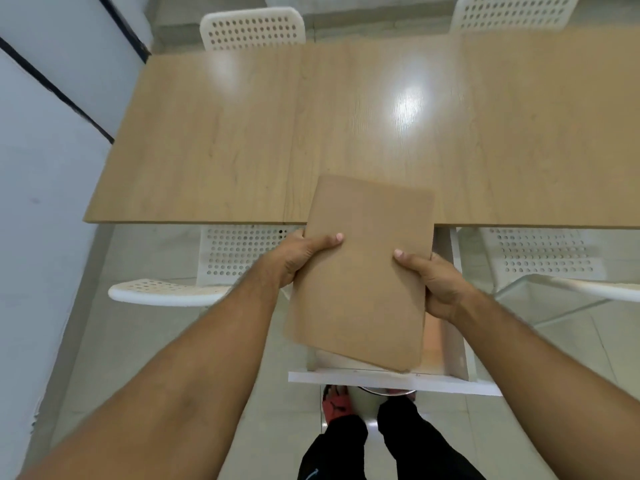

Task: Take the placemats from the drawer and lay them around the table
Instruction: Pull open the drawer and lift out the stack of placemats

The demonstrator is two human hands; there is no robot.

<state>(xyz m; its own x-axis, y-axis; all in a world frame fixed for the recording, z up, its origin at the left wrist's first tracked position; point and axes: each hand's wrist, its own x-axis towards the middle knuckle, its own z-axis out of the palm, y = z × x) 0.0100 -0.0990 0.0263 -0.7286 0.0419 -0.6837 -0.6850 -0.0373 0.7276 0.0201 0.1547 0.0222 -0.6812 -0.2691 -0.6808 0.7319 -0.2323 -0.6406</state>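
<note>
**Placemats held over the open drawer, none laid on the table**

- The placemats (pixel 363 271) are a flat brown rectangle, held lengthwise away from the body. I cannot tell whether this is one mat or a thin stack (the edges are blurred).
- The left hand (pixel 301 258) grasps the left long edge with the thumb on top. The right hand (pixel 436 285) grasps the right long edge the same way. The fingers underneath are hidden.
- The near end hangs over the drawer (pixel 391 381), which is pulled out below the table's near edge. The far end reaches over the table (pixel 242 133).
- The near corner sits close to the drawer's front panel. Whether it touches is unclear.
- One white perforated chair (pixel 166 292) is tucked just left of the drawer, and others stand on the far side.

**The step in hand, as I judge it:** clearing the drawer and carrying the mats to the first place.

**Doing it well:**
- Raise the near end first so the corner passes above the front panel, then move forward.
- Keep both thumbs pressing down so any layers do not slide apart.
- Set the mat down flat in front of a chair, with one side parallel to the table edge.
- If it is a stack, rest it on the table and peel the mats off one at a time.
- Mind the open drawer when stepping round the table.
</note>
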